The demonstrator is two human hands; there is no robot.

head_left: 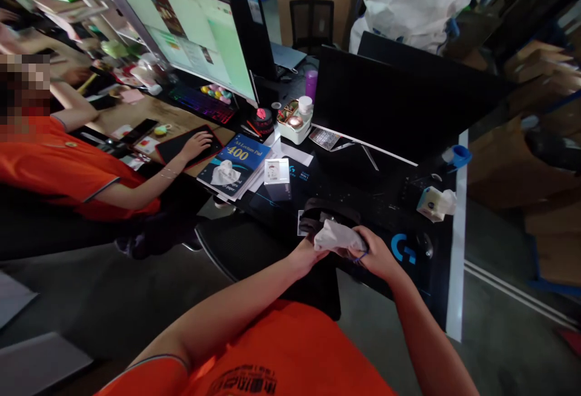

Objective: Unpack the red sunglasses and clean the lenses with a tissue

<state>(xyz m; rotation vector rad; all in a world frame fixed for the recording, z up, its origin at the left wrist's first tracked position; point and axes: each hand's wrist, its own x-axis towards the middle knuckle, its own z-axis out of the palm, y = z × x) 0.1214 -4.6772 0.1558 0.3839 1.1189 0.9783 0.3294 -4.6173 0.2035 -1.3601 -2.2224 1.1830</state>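
A soft white cloth point(338, 237), bunched up and pouch-like, is held between my two hands over the front edge of the black desk. My left hand point(309, 258) grips its lower left side, the fingers partly hidden beneath it. On the right end my right hand point(376, 255) is closed around it, and a thin blue cord or band shows by the fingers. Just behind the cloth lies a dark, curved, strap-like item point(313, 207), whose kind I cannot make out. A small white box point(276, 172) stands on the desk beyond my left hand.
A lecture pad point(247, 149) with crumpled tissue lies left of the box. Dark monitor point(367, 105), calculator point(325, 137) and filled organizer point(295, 131) stand behind; a tissue box point(431, 204) is at right. A co-worker in orange point(86, 166) sits left, hand on a mouse.
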